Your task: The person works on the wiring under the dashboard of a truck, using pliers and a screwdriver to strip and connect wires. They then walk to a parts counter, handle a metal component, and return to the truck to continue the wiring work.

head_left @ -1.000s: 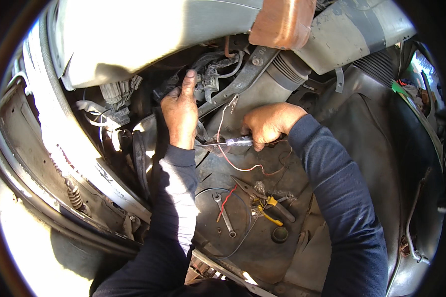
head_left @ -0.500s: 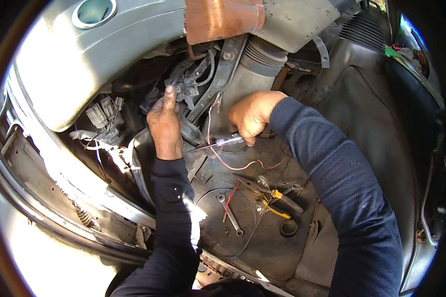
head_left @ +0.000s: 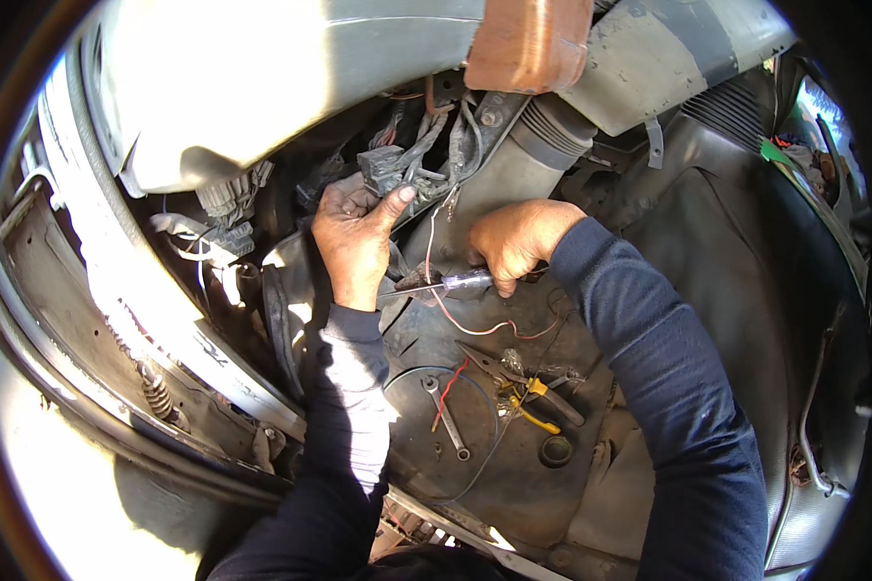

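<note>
My left hand (head_left: 352, 237) grips a grey wiring connector (head_left: 383, 167) under the dash, thumb toward the right and the other fingers curled behind it. A bundle of grey-wrapped wires (head_left: 424, 145) runs up from the connector. To the right, my right hand (head_left: 521, 244) is closed round the clear handle of a thin-shafted screwdriver (head_left: 465, 281), whose shaft points left toward my left wrist. A thin pink-red wire (head_left: 475, 330) hangs from the wiring, passes by the shaft and curves along the floor mat.
On the mat lie pliers (head_left: 528, 385) with yellow-black handles, a combination wrench (head_left: 447, 416), a short red wire (head_left: 450, 392) and a roll of tape (head_left: 556, 451). The ribbed steering column cover (head_left: 552, 131) slants above. Another connector (head_left: 231, 198) hangs at left, near the door frame (head_left: 179, 334).
The view has shifted. My left hand has turned, its thumb swinging from upright to the right, and the connector now shows above its fingers. My right hand still holds the screwdriver.
</note>
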Demonstrator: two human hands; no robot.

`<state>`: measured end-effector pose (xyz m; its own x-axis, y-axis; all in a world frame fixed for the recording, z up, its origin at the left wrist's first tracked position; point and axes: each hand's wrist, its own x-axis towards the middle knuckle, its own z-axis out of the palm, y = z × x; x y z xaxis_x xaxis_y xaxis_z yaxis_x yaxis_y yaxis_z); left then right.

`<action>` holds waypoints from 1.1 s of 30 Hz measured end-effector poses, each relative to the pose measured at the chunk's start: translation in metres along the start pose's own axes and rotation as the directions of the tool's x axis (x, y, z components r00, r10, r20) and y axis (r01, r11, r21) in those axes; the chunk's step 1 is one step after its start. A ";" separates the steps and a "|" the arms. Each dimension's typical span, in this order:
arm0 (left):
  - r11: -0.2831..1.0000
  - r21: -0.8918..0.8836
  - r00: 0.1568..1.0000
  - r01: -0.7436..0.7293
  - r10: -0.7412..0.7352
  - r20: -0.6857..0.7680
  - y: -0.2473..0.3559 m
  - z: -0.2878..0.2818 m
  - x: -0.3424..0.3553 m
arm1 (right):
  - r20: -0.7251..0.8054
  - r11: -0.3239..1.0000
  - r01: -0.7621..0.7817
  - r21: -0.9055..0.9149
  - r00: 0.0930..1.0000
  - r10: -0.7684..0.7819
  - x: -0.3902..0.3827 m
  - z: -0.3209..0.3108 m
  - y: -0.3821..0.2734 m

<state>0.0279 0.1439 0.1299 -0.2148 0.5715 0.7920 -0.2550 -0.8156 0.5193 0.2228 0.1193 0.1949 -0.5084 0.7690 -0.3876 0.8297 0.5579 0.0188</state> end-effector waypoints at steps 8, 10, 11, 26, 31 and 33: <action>0.981 0.182 0.995 0.072 -0.057 -0.083 0.015 -0.004 -0.001 | -0.007 0.997 -0.079 0.026 0.997 0.079 -0.001 0.006 -0.007; 0.971 0.239 0.996 0.026 -0.004 -0.093 0.014 -0.004 -0.001 | 0.022 0.993 -0.114 0.044 0.993 0.113 0.003 0.008 -0.009; 0.974 0.220 0.995 0.049 -0.028 -0.097 0.012 -0.003 0.001 | 0.035 0.996 -0.085 0.041 0.996 0.083 0.005 0.009 -0.010; 0.985 0.168 0.999 0.026 -0.020 -0.037 -0.006 -0.011 0.006 | -0.443 0.450 0.272 0.851 0.832 0.335 0.009 0.019 -0.025; 0.931 0.362 0.996 0.048 -0.018 -0.086 -0.011 -0.014 0.005 | -0.642 0.619 0.217 0.755 0.436 0.631 0.034 0.034 -0.042; 0.935 0.354 0.996 0.023 0.008 -0.087 -0.012 -0.014 0.005 | -0.642 0.486 0.443 0.753 0.334 0.690 0.042 0.038 -0.047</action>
<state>0.0168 0.1575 0.1235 -0.2979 0.5703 0.7655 0.0906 -0.7814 0.6174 0.1708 0.1137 0.1428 0.2539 0.8423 0.4754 0.3519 0.3774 -0.8566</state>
